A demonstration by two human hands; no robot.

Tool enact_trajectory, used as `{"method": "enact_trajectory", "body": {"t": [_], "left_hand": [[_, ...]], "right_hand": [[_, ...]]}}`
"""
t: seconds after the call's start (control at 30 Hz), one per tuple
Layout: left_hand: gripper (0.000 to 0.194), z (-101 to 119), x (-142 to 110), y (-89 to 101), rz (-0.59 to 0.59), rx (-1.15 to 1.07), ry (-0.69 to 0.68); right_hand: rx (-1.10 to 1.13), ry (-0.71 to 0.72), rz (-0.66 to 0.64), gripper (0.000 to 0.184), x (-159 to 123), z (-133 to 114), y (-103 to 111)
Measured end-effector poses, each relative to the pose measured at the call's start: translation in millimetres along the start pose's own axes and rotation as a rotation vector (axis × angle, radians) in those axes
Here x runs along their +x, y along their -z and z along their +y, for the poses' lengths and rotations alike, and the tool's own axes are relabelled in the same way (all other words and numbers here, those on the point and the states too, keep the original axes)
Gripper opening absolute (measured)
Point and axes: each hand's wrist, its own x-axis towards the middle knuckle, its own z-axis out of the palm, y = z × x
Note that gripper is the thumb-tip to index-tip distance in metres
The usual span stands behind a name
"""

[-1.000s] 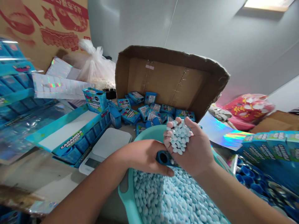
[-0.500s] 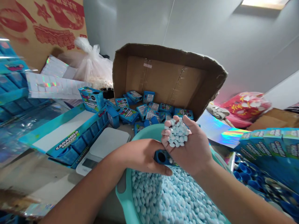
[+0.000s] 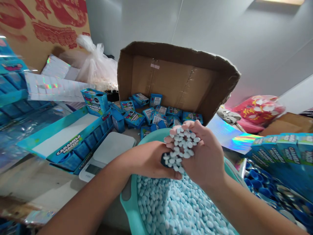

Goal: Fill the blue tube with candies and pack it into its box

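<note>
My left hand [image 3: 153,161] is wrapped round a small dark blue container [image 3: 163,159], mostly hidden by my fingers and by candies. Tilted beside it, my cupped right hand [image 3: 206,158] holds a heap of pale blue candies [image 3: 184,140]. Some of these spill off the palm over the container's opening. Both hands are above a turquoise basin [image 3: 133,209] filled with the same kind of loose candies [image 3: 188,209].
Left of the basin are a white scale [image 3: 114,147] and a blue display tray [image 3: 66,143]. Behind it, an open cardboard box [image 3: 168,75] holds several small blue boxes [image 3: 134,119]. To the right, blue packs [image 3: 286,148] stand beside loose blue lids [image 3: 259,182].
My right hand has tipped toward the left hand. Candies have slid from its palm onto the container's opening, which was uncovered before. The left hand has barely moved.
</note>
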Motion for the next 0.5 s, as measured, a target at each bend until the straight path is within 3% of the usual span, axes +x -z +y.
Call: {"method": "enact_trajectory", "body": {"t": [0.5], "left_hand": [[0.051,-2.2,0.7,-1.9,0.027,-0.035,0.027]], "right_hand": [[-0.027,0.066,-0.165,0.024,2.2,1.8,3.3]]}}
